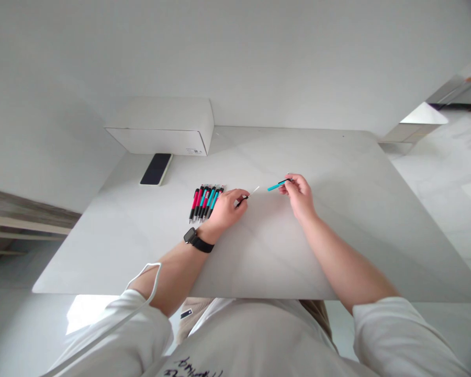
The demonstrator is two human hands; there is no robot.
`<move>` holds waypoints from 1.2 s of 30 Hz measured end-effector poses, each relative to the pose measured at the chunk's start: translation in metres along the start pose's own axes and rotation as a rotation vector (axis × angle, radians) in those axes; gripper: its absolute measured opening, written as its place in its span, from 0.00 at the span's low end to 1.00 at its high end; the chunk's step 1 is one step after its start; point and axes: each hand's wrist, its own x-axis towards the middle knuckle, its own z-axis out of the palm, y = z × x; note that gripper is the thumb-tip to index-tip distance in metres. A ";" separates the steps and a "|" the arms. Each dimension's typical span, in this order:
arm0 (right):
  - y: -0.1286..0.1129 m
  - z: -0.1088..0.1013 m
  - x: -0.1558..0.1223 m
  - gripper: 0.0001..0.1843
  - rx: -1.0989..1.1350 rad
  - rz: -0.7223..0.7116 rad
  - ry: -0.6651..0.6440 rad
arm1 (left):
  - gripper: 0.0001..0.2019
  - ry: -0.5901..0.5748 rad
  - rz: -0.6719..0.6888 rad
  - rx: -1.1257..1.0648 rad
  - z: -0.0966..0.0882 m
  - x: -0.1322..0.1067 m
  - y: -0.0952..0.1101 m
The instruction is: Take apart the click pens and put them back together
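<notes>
My left hand (227,205) is closed in a pinch on a thin white pen refill (251,192) with a dark end, its tip pointing right. My right hand (298,195) is closed on a teal pen barrel (276,185) with a black clip, held a short gap away from the refill's tip. Both hover just above the white table (337,220). A row of several red and teal pens (205,202) lies on the table right next to my left hand. A black watch (196,240) sits on my left wrist.
A white box (163,125) stands at the table's back left against the wall. A dark phone (156,168) lies flat in front of it. A white cable (141,285) hangs by my left arm. Floor shows on the right.
</notes>
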 end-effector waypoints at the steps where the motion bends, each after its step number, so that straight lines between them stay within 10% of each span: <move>1: 0.000 -0.003 0.001 0.19 -0.081 -0.010 0.000 | 0.13 0.015 -0.018 -0.007 -0.001 0.000 0.000; 9: -0.009 -0.005 -0.005 0.13 -0.574 -0.147 -0.041 | 0.13 0.038 -0.063 -0.020 0.000 -0.001 0.000; 24: -0.015 -0.018 0.002 0.16 -0.454 -0.233 0.149 | 0.12 0.027 -0.072 -0.022 -0.002 0.000 0.002; 36: -0.015 0.012 -0.001 0.14 -1.073 -0.284 -0.154 | 0.12 0.009 -0.060 -0.020 0.004 0.000 -0.002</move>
